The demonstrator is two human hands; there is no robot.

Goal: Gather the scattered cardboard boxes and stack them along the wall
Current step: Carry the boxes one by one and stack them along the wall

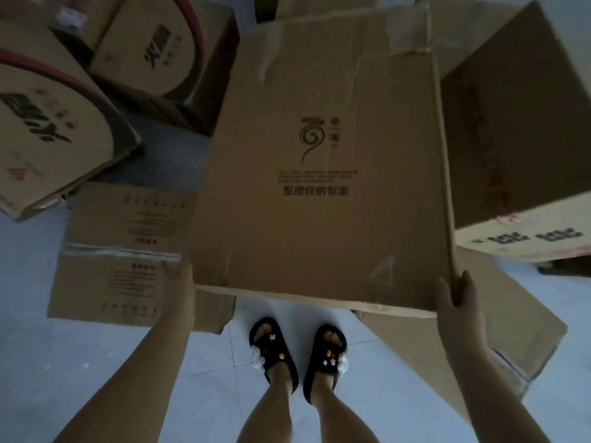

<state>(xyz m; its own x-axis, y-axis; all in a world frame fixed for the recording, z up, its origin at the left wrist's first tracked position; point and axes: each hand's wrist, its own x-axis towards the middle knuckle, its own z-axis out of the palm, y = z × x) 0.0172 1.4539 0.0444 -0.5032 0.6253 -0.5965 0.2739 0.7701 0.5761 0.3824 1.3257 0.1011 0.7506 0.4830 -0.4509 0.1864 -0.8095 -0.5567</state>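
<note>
Head view, looking down past the arms to the floor (48,362), pale tiles. A large flattened cardboard box (319,174) is held up off the floor in front of the person, printed logo and dark lettering facing the camera. Left hand (179,276) grips its near left corner; fingers go under the sheet and cannot be seen. Right hand (457,298) clamps the near right corner, thumb on top, fingers wrapped round the edge. Hands well apart, one at each end of the near edge.

Below the held box: two feet in black sandals (299,353) with small charms, standing on the tiles.

On the floor, left: a second flattened box (118,251) with small print, partly hidden by the held one. Far left and upper left: assembled boxes (48,132) with bold black characters and red-black curved bands. Right: a big upright box (518,139), red markings on its side. Lower right: another flat sheet of cardboard (511,340) on the floor, beneath the right forearm.
</note>
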